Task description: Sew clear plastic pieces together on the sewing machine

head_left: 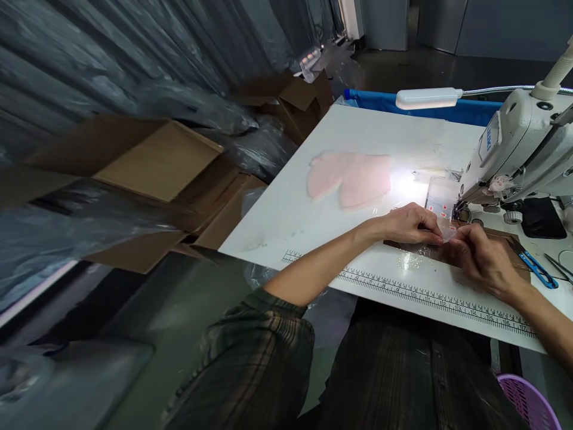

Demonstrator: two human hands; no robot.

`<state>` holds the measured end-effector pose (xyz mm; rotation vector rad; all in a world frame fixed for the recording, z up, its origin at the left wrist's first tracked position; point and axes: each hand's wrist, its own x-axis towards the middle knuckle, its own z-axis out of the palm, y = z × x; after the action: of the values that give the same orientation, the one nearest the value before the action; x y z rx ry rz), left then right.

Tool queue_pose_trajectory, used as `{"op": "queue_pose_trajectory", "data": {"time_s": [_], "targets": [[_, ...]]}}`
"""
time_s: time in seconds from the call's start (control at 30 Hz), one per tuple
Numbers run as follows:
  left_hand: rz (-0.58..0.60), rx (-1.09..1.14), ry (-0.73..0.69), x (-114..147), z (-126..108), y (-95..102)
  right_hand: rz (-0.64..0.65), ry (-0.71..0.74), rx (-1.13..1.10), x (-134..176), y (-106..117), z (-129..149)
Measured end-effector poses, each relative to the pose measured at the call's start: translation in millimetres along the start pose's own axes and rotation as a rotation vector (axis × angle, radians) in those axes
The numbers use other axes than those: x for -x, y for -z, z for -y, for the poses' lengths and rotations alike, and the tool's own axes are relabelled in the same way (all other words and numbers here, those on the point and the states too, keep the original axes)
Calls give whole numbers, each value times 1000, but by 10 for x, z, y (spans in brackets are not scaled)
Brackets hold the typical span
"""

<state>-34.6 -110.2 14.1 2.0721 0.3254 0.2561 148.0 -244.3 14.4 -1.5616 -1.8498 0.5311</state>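
My left hand (pixel 412 224) and my right hand (pixel 484 257) meet just in front of the sewing machine's needle area. Both are closed, fingertips pinching a small translucent white piece (pixel 446 230) between them. Behind it, a clear sheet with red marks (pixel 441 194) lies flat by the presser foot (pixel 457 209). Whether the two are joined I cannot tell. Under my hands is a brown strip (pixel 501 242) on the table. Left of the lamp's bright spot lie pale pink cut fabric pieces (pixel 358 178).
The white sewing machine (pixel 514 143) stands at the right, a lamp (pixel 427 98) beside it. Blue thread snips (pixel 537 267) lie right of my right hand. A printed ruler (pixel 421 294) runs along the white table's (pixel 273 230) front edge. Open cardboard boxes (pixel 159 161) stand at the left.
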Motion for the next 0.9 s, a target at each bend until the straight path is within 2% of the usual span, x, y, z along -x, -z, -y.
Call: {"op": "queue_pose_trajectory", "data": {"time_s": [0.07, 0.13, 0.2, 0.3, 0.37, 0.5, 0.6, 0.67, 0.73, 0.83, 0.9], "targets": [[21, -11, -5, -3, 0, -11, -99, -45, 259, 11, 132, -94], [43, -56, 10, -9, 7, -24, -163, -136, 316, 37, 256, -190], [75, -112, 23, -15, 22, -17, -147, -216, 240, 76, 319, -235], [130, -129, -13, -9, 21, 53, -145, -290, 67, 136, 278, -202], [61, -133, -87, 20, -43, 113, -185, -293, -42, 163, 213, -157], [-203, -292, -175, 157, -333, 75, -184, -243, -249, 184, 121, -79], [-127, -406, -128, 273, -478, -141, -178, -242, -359, 165, 88, -27], [-89, -495, -59, 320, -444, -297, -194, -242, -421, 132, 80, 1], [-115, -571, 32, 340, -324, -398, -213, -243, -489, 89, 86, 16], [-173, -620, 118, 337, -136, -421, -228, -234, -592, 31, 97, 35], [-173, -611, 99, 330, -84, -390, -244, -220, -661, 13, 71, 78]]}}
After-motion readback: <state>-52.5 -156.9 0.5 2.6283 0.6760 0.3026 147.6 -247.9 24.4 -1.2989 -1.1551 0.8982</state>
